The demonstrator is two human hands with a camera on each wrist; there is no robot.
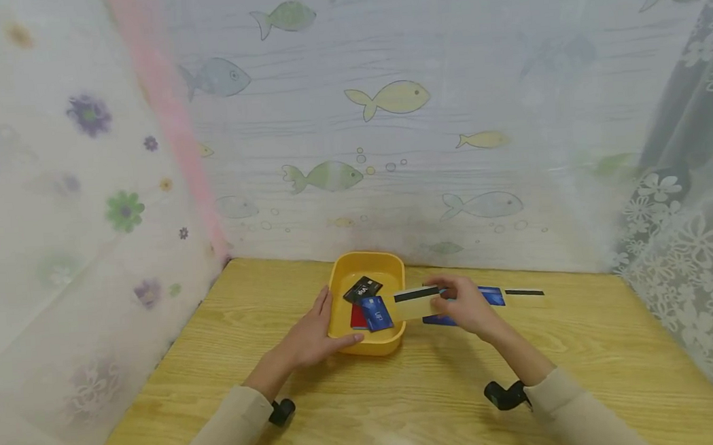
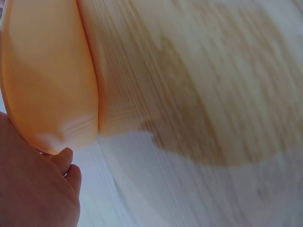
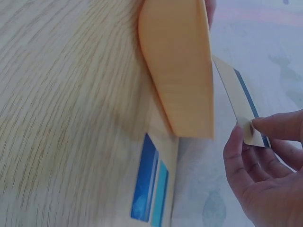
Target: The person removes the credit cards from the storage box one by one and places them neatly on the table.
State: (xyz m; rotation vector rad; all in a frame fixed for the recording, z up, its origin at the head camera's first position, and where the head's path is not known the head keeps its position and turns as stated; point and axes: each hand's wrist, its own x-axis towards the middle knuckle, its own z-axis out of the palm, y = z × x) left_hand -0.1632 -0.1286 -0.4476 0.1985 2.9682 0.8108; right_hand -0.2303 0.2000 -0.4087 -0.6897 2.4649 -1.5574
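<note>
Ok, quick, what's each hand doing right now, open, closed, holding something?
Left hand: holding the yellow, rounded rectangular plastic tray by its edge.
Right hand: pinching a cream, black-striped rectangular card between thumb and fingers.

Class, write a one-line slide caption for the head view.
Left hand holds a yellow tray containing VIP cards while the right hand pinches a cream magnetic-stripe card.

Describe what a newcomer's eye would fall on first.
The yellow tray probably catches the eye first, on the wooden table with a black card and a blue card inside. Next come the left hand on the tray's side and the right hand, pinching a cream, dark-striped card near the tray's right rim.
</note>
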